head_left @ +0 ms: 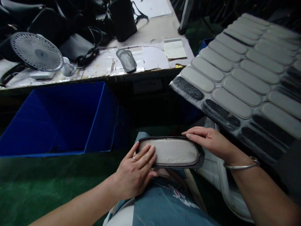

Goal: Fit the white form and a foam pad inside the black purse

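A long oval panel [175,152] with a pale, padded-looking face and a dark edging rests across my lap, its long side running left to right. My left hand [137,169], a ring on one finger, grips the panel's left end. Its fingers lie over the pale face and its thumb is at the near edge. At the far right edge my right hand [210,141] has its thumb and straight fingers close together on the dark edging. A bangle [242,164] circles that wrist. The underside of the panel is hidden.
Rows of similar pale ovals [236,102] lie on a board [199,102] at right. A blue bin [101,119] stands at left. On the worktable [155,33] are a fan [37,51], a grey template-like piece [126,60], a notepad [175,49] and black bags [123,20].
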Demonstrator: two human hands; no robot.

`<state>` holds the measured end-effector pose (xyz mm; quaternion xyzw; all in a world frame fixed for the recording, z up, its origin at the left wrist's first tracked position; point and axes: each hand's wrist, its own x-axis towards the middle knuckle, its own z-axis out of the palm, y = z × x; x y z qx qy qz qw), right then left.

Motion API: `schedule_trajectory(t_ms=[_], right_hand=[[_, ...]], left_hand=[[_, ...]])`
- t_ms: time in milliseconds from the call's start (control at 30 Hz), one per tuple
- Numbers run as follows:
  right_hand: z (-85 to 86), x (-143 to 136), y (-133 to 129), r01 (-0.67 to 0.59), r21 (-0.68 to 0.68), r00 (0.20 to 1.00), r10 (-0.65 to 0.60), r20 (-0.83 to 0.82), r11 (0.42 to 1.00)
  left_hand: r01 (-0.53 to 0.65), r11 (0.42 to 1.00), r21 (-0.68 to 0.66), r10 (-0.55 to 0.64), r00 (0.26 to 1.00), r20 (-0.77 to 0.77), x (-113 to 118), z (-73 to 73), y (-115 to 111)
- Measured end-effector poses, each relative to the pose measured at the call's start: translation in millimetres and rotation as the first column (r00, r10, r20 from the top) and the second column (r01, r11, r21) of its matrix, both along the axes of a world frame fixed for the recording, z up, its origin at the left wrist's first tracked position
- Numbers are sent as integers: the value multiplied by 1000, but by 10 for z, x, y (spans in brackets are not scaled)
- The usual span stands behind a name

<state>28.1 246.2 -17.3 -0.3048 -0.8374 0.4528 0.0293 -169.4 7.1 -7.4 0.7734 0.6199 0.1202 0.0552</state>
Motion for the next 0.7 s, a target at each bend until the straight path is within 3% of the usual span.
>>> schedule_trajectory(t_ms=[133,333,433,500,633,700], right_hand=[[54,-240,-37,-98,214,993,108,-37,972],[66,-640,-122,-349,228,935,356,12,909],[74,-714,-108,-411,294,910,409,70,863],[75,-724,-121,-412,449,906,409,109,793],[49,-674,-214,-403,737,866,487,116,542],[25,-618,-244,-387,767,856,509,91,512]], left_hand=[[-3,1000,12,3,1000,-8,18,-13,15],[-19,999,35,21,998,-61,75,43,81],[-17,999,52,23,995,-102,104,66,112],[-32,998,60,39,993,-113,127,64,118],[-52,996,75,60,992,-113,167,49,121],[-53,995,83,60,995,-78,162,59,137]])
